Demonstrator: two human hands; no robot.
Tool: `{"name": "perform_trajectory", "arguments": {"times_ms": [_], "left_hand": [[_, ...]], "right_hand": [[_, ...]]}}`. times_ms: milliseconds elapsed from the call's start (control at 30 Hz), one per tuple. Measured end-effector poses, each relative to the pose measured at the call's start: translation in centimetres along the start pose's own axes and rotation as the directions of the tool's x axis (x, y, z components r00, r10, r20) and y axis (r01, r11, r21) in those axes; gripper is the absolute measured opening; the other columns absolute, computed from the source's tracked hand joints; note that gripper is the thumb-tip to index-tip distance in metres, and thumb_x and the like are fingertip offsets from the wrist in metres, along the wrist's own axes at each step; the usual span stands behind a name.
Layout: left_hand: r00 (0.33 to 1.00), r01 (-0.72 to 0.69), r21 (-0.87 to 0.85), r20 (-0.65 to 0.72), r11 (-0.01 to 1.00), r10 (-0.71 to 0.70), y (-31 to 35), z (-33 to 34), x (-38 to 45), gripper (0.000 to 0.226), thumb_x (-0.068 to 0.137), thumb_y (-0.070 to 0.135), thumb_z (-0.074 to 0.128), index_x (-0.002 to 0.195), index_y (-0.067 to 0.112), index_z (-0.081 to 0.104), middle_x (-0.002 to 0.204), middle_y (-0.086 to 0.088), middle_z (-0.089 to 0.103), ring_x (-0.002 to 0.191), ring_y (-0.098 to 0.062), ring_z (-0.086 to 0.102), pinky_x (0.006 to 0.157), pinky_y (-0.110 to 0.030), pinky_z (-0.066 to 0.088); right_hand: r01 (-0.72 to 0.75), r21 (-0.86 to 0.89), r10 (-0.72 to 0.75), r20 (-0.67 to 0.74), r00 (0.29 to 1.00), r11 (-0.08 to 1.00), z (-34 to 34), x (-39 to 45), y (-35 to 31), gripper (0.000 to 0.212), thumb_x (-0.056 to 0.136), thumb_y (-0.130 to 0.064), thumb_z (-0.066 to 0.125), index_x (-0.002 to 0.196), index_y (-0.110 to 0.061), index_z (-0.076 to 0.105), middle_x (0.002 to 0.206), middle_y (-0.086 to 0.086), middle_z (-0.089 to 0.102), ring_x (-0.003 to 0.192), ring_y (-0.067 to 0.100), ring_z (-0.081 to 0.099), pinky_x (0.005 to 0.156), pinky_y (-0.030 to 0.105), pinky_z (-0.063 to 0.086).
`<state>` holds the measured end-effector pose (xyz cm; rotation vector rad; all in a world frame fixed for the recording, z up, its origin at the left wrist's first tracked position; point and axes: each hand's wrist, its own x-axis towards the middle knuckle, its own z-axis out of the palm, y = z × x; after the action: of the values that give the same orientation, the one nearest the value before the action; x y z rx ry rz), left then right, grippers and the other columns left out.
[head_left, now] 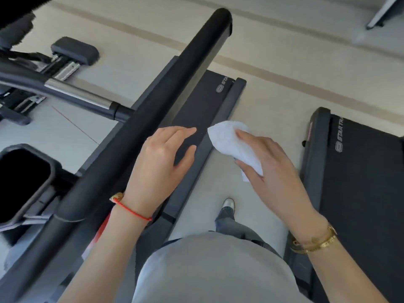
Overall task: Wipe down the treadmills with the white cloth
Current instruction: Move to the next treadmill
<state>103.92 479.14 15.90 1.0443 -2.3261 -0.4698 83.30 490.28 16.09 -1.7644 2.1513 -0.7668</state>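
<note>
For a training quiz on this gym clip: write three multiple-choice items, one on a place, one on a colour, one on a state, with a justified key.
1. Where is the crumpled white cloth?
A. In the right hand
B. Draped on the handrail
C. On the floor

2. What colour is the thin string bracelet on the left wrist?
A. Blue
B. Red
C. Green

3. How is the left hand?
A. Clenched round the handrail
B. Pinching the cloth
C. Open, fingers relaxed, holding nothing

Key:
1 A: the right hand grips the cloth between thumb and fingers, in the air over the grey side rail of the left treadmill.
2 B: a red cord circles the wrist.
3 C: its fingers spread loosely beside the long black padded handrail, around nothing.
</note>
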Motion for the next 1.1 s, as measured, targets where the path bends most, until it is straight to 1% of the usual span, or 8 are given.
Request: {"name": "perform_trajectory", "arguments": {"times_ms": [133, 200, 400, 500, 667, 833, 967, 1100], "left_hand": [[0.996, -0.065, -0.027, 0.062, 0.998, 0.066, 1.7, 3.7, 5.3, 0.034, 0.096, 0.017, 0.063, 0.129, 0.011, 0.063, 0.122, -0.003, 0.066, 0.114, -0.021, 0.06, 0.092, -0.046, 0.053], [0.991, -0.102, -0.042, 0.087, 0.994, 0.105, 3.0, 5.7, 8.0, 0.033, 0.096, 0.018, 0.063, 0.129, 0.012, 0.063, 0.122, -0.002, 0.066, 0.114, -0.02, 0.06, 0.092, -0.046, 0.053], [0.967, -0.191, -0.118, 0.147, 0.974, 0.207, 7.3, 11.7, 15.3, 0.037, 0.095, 0.027, 0.055, 0.128, 0.013, 0.064, 0.122, -0.001, 0.066, 0.112, -0.019, 0.06, 0.091, -0.042, 0.053], [0.947, -0.238, -0.167, 0.179, 0.957, 0.267, 9.2, 14.4, 18.1, 0.037, 0.095, 0.026, 0.055, 0.128, 0.012, 0.064, 0.121, -0.002, 0.067, 0.111, -0.021, 0.061, 0.091, -0.042, 0.052], [0.897, -0.314, -0.247, 0.239, 0.917, 0.372, 12.1, 17.8, 22.4, 0.035, 0.096, 0.025, 0.056, 0.127, 0.011, 0.065, 0.121, -0.001, 0.067, 0.111, -0.02, 0.06, 0.096, -0.039, 0.05], [0.805, -0.402, -0.334, 0.314, 0.853, 0.503, 14.6, 22.1, 27.5, 0.035, 0.096, 0.025, 0.057, 0.127, 0.013, 0.066, 0.122, -0.002, 0.067, 0.115, -0.017, 0.057, 0.098, -0.024, 0.044], [0.693, -0.494, -0.4, 0.354, 0.772, 0.628, 17.0, 26.1, 32.4, 0.035, 0.096, 0.025, 0.056, 0.127, 0.012, 0.065, 0.12, -0.003, 0.067, 0.112, -0.021, 0.06, 0.098, -0.035, 0.047], [0.561, -0.575, -0.497, 0.339, 0.65, 0.755, 20.4, 29.8, 38.0, 0.033, 0.096, 0.024, 0.057, 0.127, 0.013, 0.066, 0.12, -0.001, 0.067, 0.11, -0.019, 0.059, 0.097, -0.033, 0.047]], "right_hand": [[-0.087, 0.009, 0.087, -0.083, 0.993, 0.996, -2.4, 1.5, 4.0, 0.05, 0.097, -0.028, 0.056, 0.144, -0.029, 0.041, 0.121, -0.003, 0.054, 0.108, 0.017, 0.049, 0.082, 0.021, 0.038], [-0.129, 0.01, 0.129, -0.116, 0.985, 0.992, -3.8, 2.3, 6.1, 0.05, 0.096, -0.027, 0.056, 0.144, -0.027, 0.042, 0.12, -0.002, 0.055, 0.107, 0.019, 0.051, 0.083, 0.026, 0.041], [-0.238, 0.011, 0.236, -0.202, 0.951, 0.971, -7.7, 3.7, 12.4, 0.051, 0.095, -0.026, 0.061, 0.143, -0.025, 0.044, 0.12, -0.001, 0.056, 0.108, 0.018, 0.051, 0.086, 0.026, 0.041], [-0.304, 0.011, 0.297, -0.242, 0.924, 0.953, -9.3, 4.1, 15.0, 0.05, 0.095, -0.028, 0.061, 0.143, -0.025, 0.045, 0.12, -0.001, 0.056, 0.107, 0.016, 0.051, 0.084, 0.026, 0.043], [-0.411, 0.049, 0.406, -0.301, 0.863, 0.91, -11.2, 4.5, 18.2, 0.049, 0.095, -0.03, 0.06, 0.142, -0.024, 0.045, 0.119, -0.003, 0.056, 0.104, 0.017, 0.053, 0.083, 0.035, 0.05], [-0.538, 0.104, 0.536, -0.356, 0.765, 0.837, -12.2, 5.2, 20.8, 0.05, 0.095, -0.032, 0.057, 0.143, -0.025, 0.044, 0.122, -0.003, 0.056, 0.107, 0.018, 0.053, 0.086, 0.038, 0.05], [-0.64, 0.134, 0.626, -0.428, 0.652, 0.757, -13.2, 6.2, 22.9, 0.05, 0.094, -0.029, 0.058, 0.142, -0.022, 0.045, 0.118, 0.0, 0.058, 0.102, 0.021, 0.054, 0.082, 0.04, 0.051], [-0.734, 0.178, 0.696, -0.519, 0.496, 0.656, -14.9, 8.3, 24.7, 0.051, 0.094, -0.029, 0.059, 0.143, -0.022, 0.044, 0.117, -0.001, 0.057, 0.1, 0.02, 0.053, 0.079, 0.038, 0.051]]}}
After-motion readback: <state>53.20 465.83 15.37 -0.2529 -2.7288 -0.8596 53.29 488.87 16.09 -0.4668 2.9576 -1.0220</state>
